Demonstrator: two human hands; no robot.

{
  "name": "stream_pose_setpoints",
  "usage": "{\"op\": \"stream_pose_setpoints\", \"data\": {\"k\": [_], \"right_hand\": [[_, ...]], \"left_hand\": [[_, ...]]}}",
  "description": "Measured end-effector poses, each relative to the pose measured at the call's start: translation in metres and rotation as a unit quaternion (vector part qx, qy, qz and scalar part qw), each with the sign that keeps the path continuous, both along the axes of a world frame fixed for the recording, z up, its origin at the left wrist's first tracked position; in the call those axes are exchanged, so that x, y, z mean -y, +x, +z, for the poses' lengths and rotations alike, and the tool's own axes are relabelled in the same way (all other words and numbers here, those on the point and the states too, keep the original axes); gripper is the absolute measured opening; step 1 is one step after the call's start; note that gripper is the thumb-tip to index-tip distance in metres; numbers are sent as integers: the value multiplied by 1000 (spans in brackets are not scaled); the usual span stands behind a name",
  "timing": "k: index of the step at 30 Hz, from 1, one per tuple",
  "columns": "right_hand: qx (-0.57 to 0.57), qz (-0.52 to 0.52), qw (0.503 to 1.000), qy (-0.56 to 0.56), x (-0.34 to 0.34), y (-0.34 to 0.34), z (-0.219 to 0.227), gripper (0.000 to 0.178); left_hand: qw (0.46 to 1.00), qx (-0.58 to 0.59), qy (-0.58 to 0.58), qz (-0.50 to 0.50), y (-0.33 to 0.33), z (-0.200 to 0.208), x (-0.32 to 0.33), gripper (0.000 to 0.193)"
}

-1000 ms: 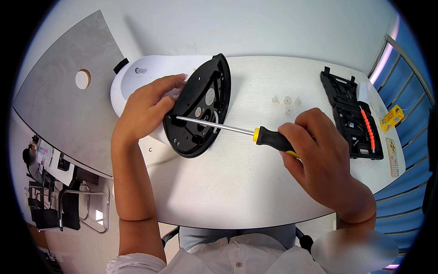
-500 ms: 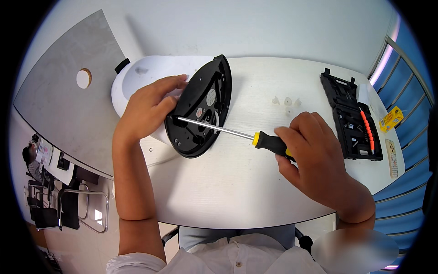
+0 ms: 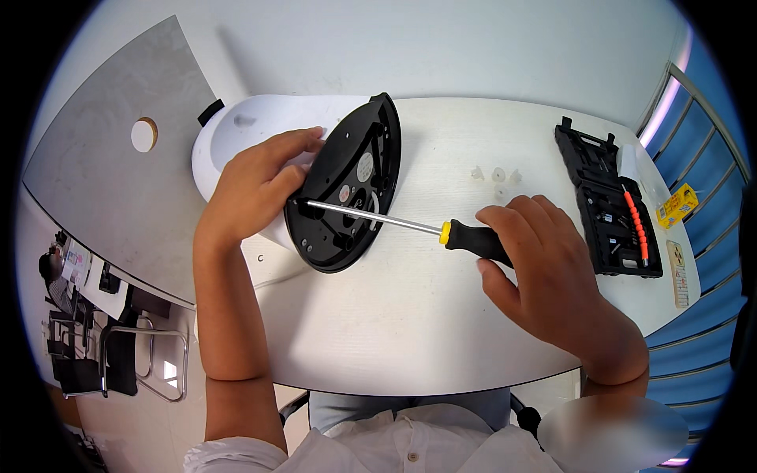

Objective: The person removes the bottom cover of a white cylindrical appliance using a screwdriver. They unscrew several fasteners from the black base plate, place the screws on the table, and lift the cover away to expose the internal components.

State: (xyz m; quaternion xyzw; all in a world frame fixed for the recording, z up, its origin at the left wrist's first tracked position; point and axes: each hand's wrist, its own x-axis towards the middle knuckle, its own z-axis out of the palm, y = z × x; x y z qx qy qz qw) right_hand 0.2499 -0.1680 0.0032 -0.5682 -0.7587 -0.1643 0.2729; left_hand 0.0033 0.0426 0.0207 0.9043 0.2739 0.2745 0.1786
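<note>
My left hand [image 3: 251, 183] grips the left edge of a black oval base [image 3: 335, 146], which is tilted up with its underside facing me. This base has screw holes, round stickers and a curved slot. Behind it lies a smooth white rounded housing [image 3: 213, 146]; whether the two are joined is hidden. My right hand [image 3: 544, 264] is closed around the black-and-yellow handle of a screwdriver [image 3: 394, 222], fingers on top and thumb below. Its long shaft runs leftward, and the tip sits in a hole near the base's left edge, beside my left thumb.
Several small translucent pieces [image 3: 498, 175] lie on the white table [image 3: 394, 331]. To the right are an open black tool case [image 3: 603, 213], an orange flexible shaft [image 3: 635, 221], a yellow box [image 3: 676, 206] and a pale remote-like strip [image 3: 678, 272]. A metal railing [image 3: 710, 118] borders the right side.
The screwdriver handle has turned in my right hand, whose fingers have shifted slightly. The left hand and the black base stay in place.
</note>
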Motion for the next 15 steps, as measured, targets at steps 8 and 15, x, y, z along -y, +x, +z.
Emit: {"op": "stream_pose_setpoints", "data": {"k": [8, 15], "right_hand": [[4, -6, 1000, 3, -1, 2, 0, 32], [20, -20, 1000, 1, -3, 4, -5, 30]], "left_hand": [[1000, 2, -5, 24, 1, 0, 3, 49], [1000, -2, -2, 26, 3, 2, 5, 49]]}}
